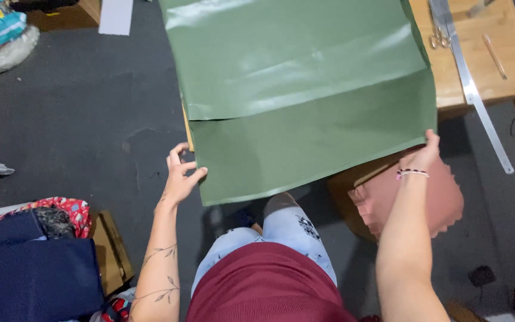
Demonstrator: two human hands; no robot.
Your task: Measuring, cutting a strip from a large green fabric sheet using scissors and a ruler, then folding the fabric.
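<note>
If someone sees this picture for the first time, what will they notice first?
A large glossy green sheet fills the upper middle, hanging over the edge of a wooden table. The left hand grips its lower left corner and the right hand pinches its lower right edge. A long metal ruler and scissors lie on the table at upper right.

You've got dark grey carpet-like floor (78, 113) filling most of the frame, a light wooden table (484, 65) in the upper right, and a small wooden crate (111, 253) at lower left.
</note>
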